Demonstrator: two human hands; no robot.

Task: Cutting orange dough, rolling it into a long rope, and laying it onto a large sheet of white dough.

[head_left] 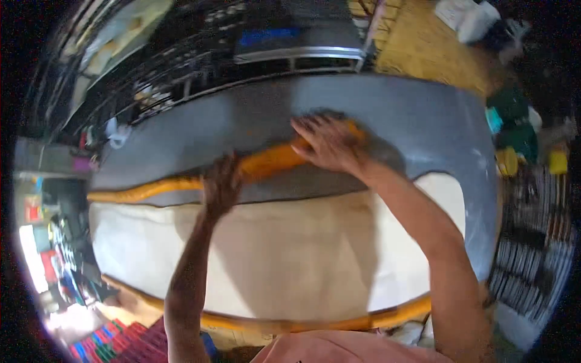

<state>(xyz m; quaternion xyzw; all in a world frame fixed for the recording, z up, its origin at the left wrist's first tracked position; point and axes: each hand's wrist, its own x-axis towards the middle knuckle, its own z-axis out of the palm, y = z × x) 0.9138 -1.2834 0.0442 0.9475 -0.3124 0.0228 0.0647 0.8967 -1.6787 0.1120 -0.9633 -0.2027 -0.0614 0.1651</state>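
Observation:
A wide cream sheet (290,248), which looks like cloth or leather, lies across the grey table (442,115). Beyond its far edge runs a long orange strip (266,162), narrow at the left and broader at the right; whether it is a turned-over part of the sheet I cannot tell. My left hand (222,184) rests over the middle of the strip, fingers stretched forward and somewhat blurred. Farther right, my right hand (327,142) lies palm down on the strip's broad end, its fingers spread. Neither hand visibly grips anything.
An orange band (339,325) borders the table's near side, close to my body. Metal racks (206,85) stand behind the table. Dark stacked items (526,266) fill the right side, and red and green stacked things (109,339) sit at the lower left.

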